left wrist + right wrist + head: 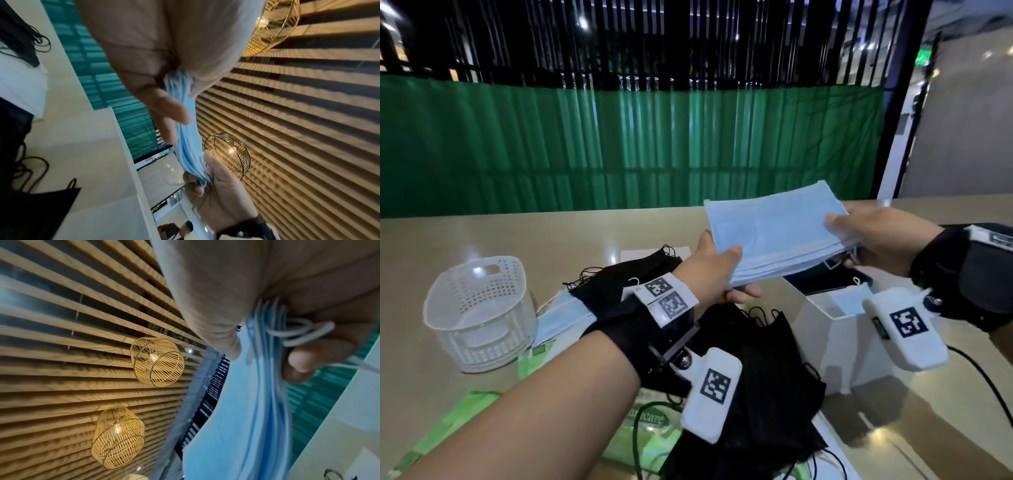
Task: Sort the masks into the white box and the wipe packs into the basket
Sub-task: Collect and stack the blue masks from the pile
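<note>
Both hands hold one stack of blue masks (774, 236) lifted clear of the surface (585, 236). The left hand (714, 270) has its grip closed on the stack's near-left corner, thumb on top and fingers beneath. The right hand (883, 236) pinches the opposite end, thumb above, with white ear loops (304, 332) bunched against its fingers. Below the right grip stands the white box (839, 346), a blue mask already in it. Black masks (767, 370) lie under the left wrist. The basket (479, 311) sits well left of the left grip, with green wipe packs (455, 425) nearer the person.
</note>
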The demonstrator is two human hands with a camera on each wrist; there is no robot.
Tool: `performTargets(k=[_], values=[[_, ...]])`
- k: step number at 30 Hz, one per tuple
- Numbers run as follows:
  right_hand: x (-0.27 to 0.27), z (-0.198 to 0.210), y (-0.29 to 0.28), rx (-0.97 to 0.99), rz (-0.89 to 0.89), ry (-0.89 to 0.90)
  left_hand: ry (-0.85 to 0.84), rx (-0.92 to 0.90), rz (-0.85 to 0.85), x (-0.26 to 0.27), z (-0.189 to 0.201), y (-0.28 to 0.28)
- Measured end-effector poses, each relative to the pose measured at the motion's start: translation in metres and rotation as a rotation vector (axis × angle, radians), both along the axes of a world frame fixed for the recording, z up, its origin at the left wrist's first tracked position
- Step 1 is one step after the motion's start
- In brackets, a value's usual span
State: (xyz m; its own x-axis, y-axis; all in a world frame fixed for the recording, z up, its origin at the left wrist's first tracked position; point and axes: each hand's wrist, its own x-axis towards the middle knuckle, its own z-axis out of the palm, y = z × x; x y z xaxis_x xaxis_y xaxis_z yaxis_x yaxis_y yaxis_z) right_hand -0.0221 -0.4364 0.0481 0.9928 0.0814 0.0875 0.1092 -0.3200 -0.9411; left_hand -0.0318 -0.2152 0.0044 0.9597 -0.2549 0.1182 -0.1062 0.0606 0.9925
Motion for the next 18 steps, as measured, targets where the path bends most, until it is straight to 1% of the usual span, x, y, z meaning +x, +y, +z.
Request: performTargets(k=[3,5,6,9,11,14,16,18], values=[[-0.001,0.007,-0.026,-0.054,-0.091,-0.031,0.006,0.084,-0.042,0.001,0.004,-0.018],[-0.001,0.011,-0.047,-0.041,-0.181,-0.047,-0.014,0.176,-0.072,0.002,0.003,-0.029],[0.000,0.011,-0.057,-0.027,-0.235,-0.046,-0.043,0.249,-0.091,0.003,0.002,-0.034],[0.005,-0.002,-0.085,0.030,-0.396,0.018,-0.222,0.627,-0.136,0.006,-0.003,-0.042],[0.010,-0.020,-0.102,0.034,-0.452,0.102,-0.246,0.797,-0.181,0.005,-0.006,-0.047],[0.009,-0.041,-0.115,0.002,-0.446,0.174,-0.305,0.968,-0.200,0.012,-0.020,-0.056],[0.011,-0.050,-0.119,-0.096,-0.391,0.174,-0.312,1.004,-0.214,0.018,-0.031,-0.060],[0.012,-0.052,-0.118,-0.219,-0.353,0.158,-0.336,0.998,-0.207,0.024,-0.040,-0.062]])
